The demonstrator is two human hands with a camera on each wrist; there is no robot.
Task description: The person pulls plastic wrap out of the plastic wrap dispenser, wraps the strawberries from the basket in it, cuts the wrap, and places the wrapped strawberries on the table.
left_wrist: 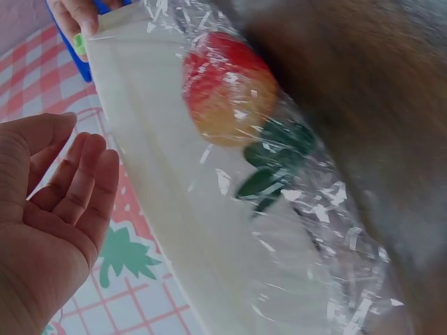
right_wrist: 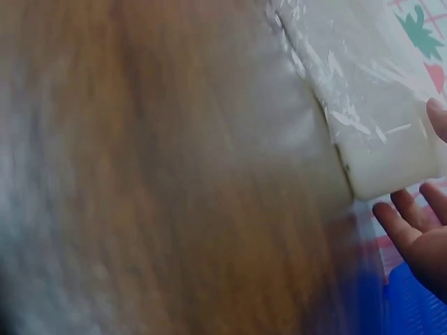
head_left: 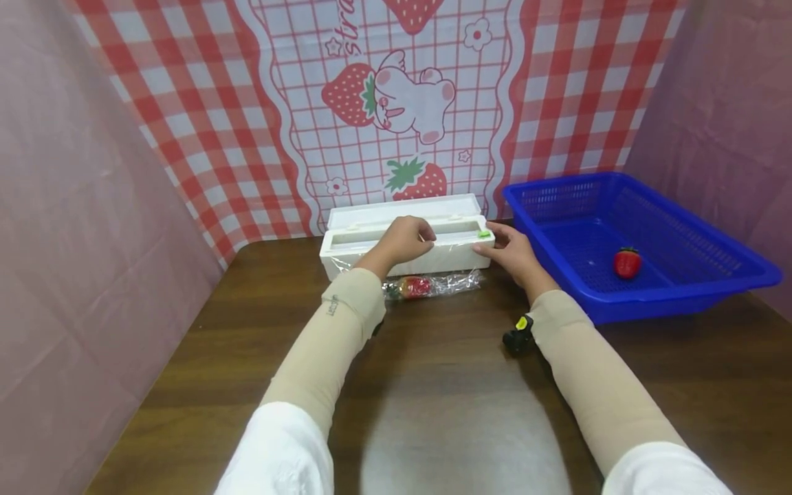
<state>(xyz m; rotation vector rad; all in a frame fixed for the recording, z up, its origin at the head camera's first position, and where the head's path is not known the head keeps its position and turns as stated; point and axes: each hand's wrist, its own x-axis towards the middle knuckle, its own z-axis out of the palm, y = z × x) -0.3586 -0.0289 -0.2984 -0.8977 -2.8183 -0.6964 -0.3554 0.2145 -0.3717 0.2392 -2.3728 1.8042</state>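
Note:
A long white cling film dispenser box [head_left: 427,260] stands at the back of the table, its lid [head_left: 405,208] tipped back and a green slider [head_left: 484,234] at the right end. Clear film [head_left: 458,282] hangs down its front. Under the film lies a red-and-yellow, peach-like fruit [left_wrist: 230,91] with green leaves [left_wrist: 276,164]. My left hand [head_left: 401,240] hovers over the dispenser's top, fingers loosely bent with nothing between them. My right hand [head_left: 513,253] is at the dispenser's right end, thumb beside the slider and fingers [right_wrist: 398,227] spread around the corner.
A blue plastic basket [head_left: 656,302] stands on the right, close to my right hand, with a red strawberry [head_left: 627,263] inside. Behind the dispenser hangs a red-and-white checked cloth [head_left: 210,96] with strawberry prints. The brown wooden table [head_left: 260,302] reaches toward me.

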